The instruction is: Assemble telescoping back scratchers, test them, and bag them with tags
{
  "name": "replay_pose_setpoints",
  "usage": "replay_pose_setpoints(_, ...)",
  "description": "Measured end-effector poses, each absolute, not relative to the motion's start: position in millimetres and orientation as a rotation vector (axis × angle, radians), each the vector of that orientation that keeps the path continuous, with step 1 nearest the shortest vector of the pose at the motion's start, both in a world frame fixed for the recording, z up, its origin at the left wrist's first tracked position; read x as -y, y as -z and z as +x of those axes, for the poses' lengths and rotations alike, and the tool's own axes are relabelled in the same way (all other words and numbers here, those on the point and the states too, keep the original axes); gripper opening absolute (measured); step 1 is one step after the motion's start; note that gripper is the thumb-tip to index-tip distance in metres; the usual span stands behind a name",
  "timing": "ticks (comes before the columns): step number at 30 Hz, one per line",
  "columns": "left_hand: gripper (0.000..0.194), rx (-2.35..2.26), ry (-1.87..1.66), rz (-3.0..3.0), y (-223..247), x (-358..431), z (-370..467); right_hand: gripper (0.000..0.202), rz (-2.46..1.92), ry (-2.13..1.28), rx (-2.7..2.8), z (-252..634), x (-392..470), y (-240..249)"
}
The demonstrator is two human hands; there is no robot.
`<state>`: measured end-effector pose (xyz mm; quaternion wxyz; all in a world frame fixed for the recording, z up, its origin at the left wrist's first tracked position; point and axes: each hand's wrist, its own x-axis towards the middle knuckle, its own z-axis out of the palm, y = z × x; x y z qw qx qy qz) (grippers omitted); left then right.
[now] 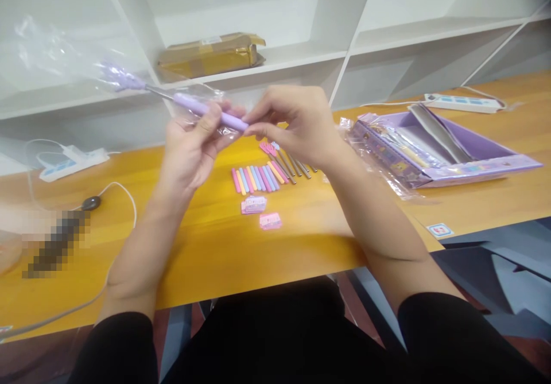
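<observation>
A light purple back scratcher (189, 104) with a thin metal rod and a claw-like purple head is held up in front of me, slanting to the upper left. Clear plastic wrap (55, 57) surrounds it and trails off past the head. My left hand (193, 148) is closed around the handle, thumb on top. At the handle's lower end, the thumb and fingers of my right hand (297, 123) pinch together. Below lie a row of pastel handles (256, 178), several metal rods (286, 163) with pink or blue heads, and two small stacks of printed cards (253, 204).
On the right sits a purple box (482, 169) with packaged items. Power strips (465, 103) lie at the back right and left. A taped brown parcel (210, 55) rests on the white shelf (301, 57). A cable (129, 194) crosses the table's left side.
</observation>
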<state>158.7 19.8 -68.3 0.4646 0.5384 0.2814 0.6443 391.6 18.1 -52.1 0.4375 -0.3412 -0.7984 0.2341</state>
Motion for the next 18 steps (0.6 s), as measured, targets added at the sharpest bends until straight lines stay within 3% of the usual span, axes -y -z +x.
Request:
replay_pose_setpoints(9,0.038,-0.674,-1.338,1.341,86,-14,178,0.023,-0.878,-0.172,2.149,393,-18,50)
replay_pose_setpoints(14,0.04,-0.696,-1.256,1.352,87,-16,170,0.025,-0.866,0.068,2.223,391,-18,49)
replay_pose_setpoints(18,0.042,-0.715,-1.174,1.373,86,-17,166,0.027,-0.859,0.019,2.144,386,-12,51)
